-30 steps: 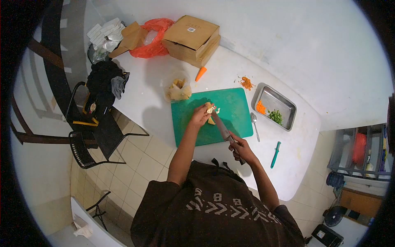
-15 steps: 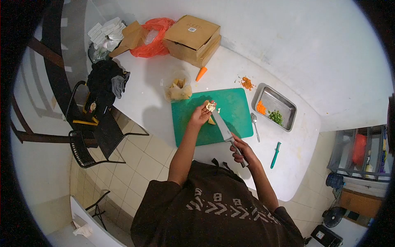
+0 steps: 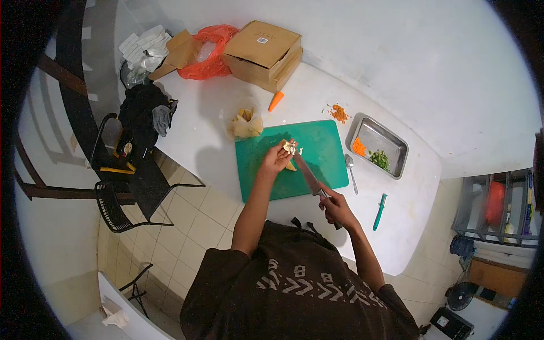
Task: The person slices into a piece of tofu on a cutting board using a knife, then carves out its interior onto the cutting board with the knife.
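Note:
My left hand (image 3: 276, 158), fingers curled, holds a pale food piece (image 3: 289, 148) with a crumbly white cut face over the green cutting board (image 3: 323, 136). My right hand (image 3: 338, 211) grips a kitchen knife (image 3: 309, 177) by its handle, the blade pointing up and left. The blade's tip is close to the fingers of my left hand; whether it touches the food is too small to tell. Under my left hand, a yellowish wedge (image 3: 291, 166) lies on the board. A few white crumbs sit beside the blade's tip.
A plastic bag (image 3: 246, 124) of yellowish pieces stands at the board's upper left, near a carrot (image 3: 276, 101). Rightward are a spoon (image 3: 352, 174), a metal tray (image 3: 395, 140) with diced carrot and chopped greens, orange peelings (image 3: 339, 114) and a green-handled tool (image 3: 380, 212). Cardboard boxes (image 3: 263, 54) stand behind.
The knife has rolled in my right hand, its blade now looking darker, and the back of that hand shows more. My left hand stays nearly in place with the pale piece.

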Tool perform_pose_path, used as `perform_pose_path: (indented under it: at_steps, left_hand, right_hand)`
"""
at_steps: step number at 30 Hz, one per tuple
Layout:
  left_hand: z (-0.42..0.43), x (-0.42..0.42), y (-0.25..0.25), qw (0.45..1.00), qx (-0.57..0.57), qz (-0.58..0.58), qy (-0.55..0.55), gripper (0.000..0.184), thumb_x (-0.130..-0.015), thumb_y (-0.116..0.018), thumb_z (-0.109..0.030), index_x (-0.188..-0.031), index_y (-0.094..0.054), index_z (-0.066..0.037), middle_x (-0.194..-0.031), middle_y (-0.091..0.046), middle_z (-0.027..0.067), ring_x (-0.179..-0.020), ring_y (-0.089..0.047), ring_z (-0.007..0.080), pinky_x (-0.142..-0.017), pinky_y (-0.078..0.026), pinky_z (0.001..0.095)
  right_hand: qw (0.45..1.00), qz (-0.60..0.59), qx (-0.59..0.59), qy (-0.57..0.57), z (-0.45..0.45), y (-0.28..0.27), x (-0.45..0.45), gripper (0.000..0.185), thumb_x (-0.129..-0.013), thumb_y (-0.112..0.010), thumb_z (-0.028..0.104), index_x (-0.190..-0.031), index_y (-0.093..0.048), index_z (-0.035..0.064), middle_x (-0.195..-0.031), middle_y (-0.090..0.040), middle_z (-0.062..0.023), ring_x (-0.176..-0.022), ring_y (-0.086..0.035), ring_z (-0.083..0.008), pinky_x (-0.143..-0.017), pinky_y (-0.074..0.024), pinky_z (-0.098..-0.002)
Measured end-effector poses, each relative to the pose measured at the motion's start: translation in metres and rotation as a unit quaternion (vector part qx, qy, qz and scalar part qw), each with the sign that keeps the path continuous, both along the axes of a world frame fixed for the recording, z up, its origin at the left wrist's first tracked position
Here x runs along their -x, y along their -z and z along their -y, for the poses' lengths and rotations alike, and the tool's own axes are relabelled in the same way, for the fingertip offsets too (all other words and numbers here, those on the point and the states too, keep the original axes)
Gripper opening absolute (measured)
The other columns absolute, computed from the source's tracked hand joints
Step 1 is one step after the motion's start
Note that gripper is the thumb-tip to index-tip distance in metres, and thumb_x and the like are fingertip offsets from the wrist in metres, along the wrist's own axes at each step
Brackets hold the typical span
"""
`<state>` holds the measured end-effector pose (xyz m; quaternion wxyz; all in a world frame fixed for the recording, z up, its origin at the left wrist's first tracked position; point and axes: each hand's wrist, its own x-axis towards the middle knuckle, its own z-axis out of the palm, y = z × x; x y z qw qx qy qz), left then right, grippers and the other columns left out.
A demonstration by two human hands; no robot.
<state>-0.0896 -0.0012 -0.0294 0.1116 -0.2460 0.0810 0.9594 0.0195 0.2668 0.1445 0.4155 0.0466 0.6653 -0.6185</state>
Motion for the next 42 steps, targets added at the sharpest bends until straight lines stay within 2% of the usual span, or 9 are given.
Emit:
perform_pose_path:
  at_steps: [5, 14, 17, 30, 33, 34, 36, 38, 42]
  left_hand:
    - [-0.003, -0.002, -0.010, 0.995, 0.090, -0.007, 0.029, 0.028, -0.103, -0.048, -0.016, -0.122, -0.049, 0.003, -0.129, -0.058, 0.0185, -0.124, -0.056, 0.0349, -0.109, -0.046, 0.0439]
    - [-0.002, -0.005, -0.003, 0.973, 0.195, -0.111, 0.054, 0.032, -0.102, -0.053, -0.021, -0.124, -0.049, 0.002, -0.128, -0.060, 0.0168, -0.118, -0.060, 0.0311, -0.106, -0.047, 0.0454]
    - [-0.002, -0.006, -0.015, 0.968, 0.228, -0.078, 0.066, 0.034, -0.102, -0.054, -0.022, -0.124, -0.050, 0.002, -0.128, -0.060, 0.0164, -0.119, -0.060, 0.0306, -0.105, -0.048, 0.0453]
    - [0.011, 0.001, 0.005, 0.990, 0.125, -0.030, 0.053, 0.029, -0.103, -0.052, -0.019, -0.123, -0.052, 0.001, -0.126, -0.060, 0.0180, -0.120, -0.059, 0.0305, -0.105, -0.049, 0.0448]
    - [0.013, 0.003, 0.024, 0.996, 0.090, 0.011, 0.010, 0.024, -0.098, -0.061, -0.016, -0.115, -0.058, 0.000, -0.118, -0.064, 0.0154, -0.120, -0.059, 0.0336, -0.107, -0.046, 0.0485]
    - [0.012, 0.001, 0.019, 0.995, 0.092, 0.035, -0.003, 0.023, -0.097, -0.061, -0.015, -0.115, -0.057, 0.000, -0.117, -0.063, 0.0164, -0.119, -0.059, 0.0346, -0.106, -0.047, 0.0497]
    - [0.011, 0.000, 0.014, 0.994, 0.094, 0.059, -0.015, 0.023, -0.097, -0.060, -0.013, -0.115, -0.057, 0.000, -0.116, -0.062, 0.0173, -0.119, -0.058, 0.0357, -0.106, -0.047, 0.0510]
    - [0.010, 0.001, 0.014, 0.994, 0.082, 0.078, -0.006, 0.023, -0.099, -0.058, -0.013, -0.118, -0.055, 0.000, -0.120, -0.060, 0.0192, -0.120, -0.057, 0.0368, -0.105, -0.048, 0.0507]
    - [0.008, -0.003, 0.026, 0.992, 0.125, 0.021, 0.022, 0.023, -0.101, -0.053, -0.016, -0.118, -0.053, 0.000, -0.117, -0.060, 0.0183, -0.113, -0.061, 0.0344, -0.104, -0.050, 0.0477]
  right_hand:
    - [0.990, -0.074, -0.103, -0.060, 0.005, -0.005, 0.010, 0.052, -0.103, -0.051, 0.020, -0.152, -0.037, 0.0271, -0.075, -0.051, 0.0001, -0.047, -0.041, -0.0068, -0.040, -0.0345, -0.0242]
    - [0.990, -0.069, -0.090, -0.085, 0.000, -0.008, 0.022, 0.052, -0.103, -0.051, 0.028, -0.153, -0.036, 0.0272, -0.075, -0.051, -0.0007, -0.047, -0.044, -0.0076, -0.040, -0.0389, -0.0253]
    - [0.989, -0.070, -0.090, -0.093, 0.000, -0.007, 0.023, 0.053, -0.103, -0.051, 0.028, -0.153, -0.035, 0.0274, -0.076, -0.052, -0.0005, -0.047, -0.044, -0.0076, -0.040, -0.0391, -0.0246]
    - [0.999, -0.008, 0.008, -0.033, -0.010, 0.001, 0.016, 0.052, -0.102, -0.052, 0.021, -0.151, -0.039, 0.0284, -0.077, -0.050, 0.0000, -0.047, -0.039, -0.0049, -0.039, -0.0332, -0.0227]
    - [0.997, -0.067, -0.020, -0.040, -0.018, 0.030, 0.008, 0.054, -0.100, -0.054, 0.018, -0.151, -0.039, 0.0260, -0.082, -0.061, -0.0028, -0.053, -0.053, -0.0100, -0.046, -0.0441, -0.0299]
    - [0.972, -0.216, -0.083, -0.044, -0.016, 0.042, 0.003, 0.055, -0.099, -0.055, 0.017, -0.151, -0.040, 0.0252, -0.087, -0.065, -0.0077, -0.061, -0.060, -0.0185, -0.054, -0.0488, -0.0355]
    - [0.921, -0.358, -0.144, -0.047, -0.018, 0.056, -0.005, 0.056, -0.098, -0.056, 0.015, -0.150, -0.040, 0.0245, -0.092, -0.070, -0.0126, -0.069, -0.068, -0.0269, -0.063, -0.0535, -0.0412]
    - [0.896, -0.379, -0.225, -0.056, -0.018, 0.063, -0.011, 0.055, -0.095, -0.057, 0.012, -0.148, -0.044, 0.0200, -0.098, -0.069, -0.0213, -0.071, -0.066, -0.0369, -0.070, -0.0524, -0.0429]
    - [0.881, -0.358, -0.297, -0.086, -0.016, 0.074, -0.019, 0.055, -0.093, -0.057, 0.010, -0.146, -0.046, 0.0201, -0.095, -0.066, -0.0279, -0.080, -0.066, -0.0432, -0.072, -0.0522, -0.0459]
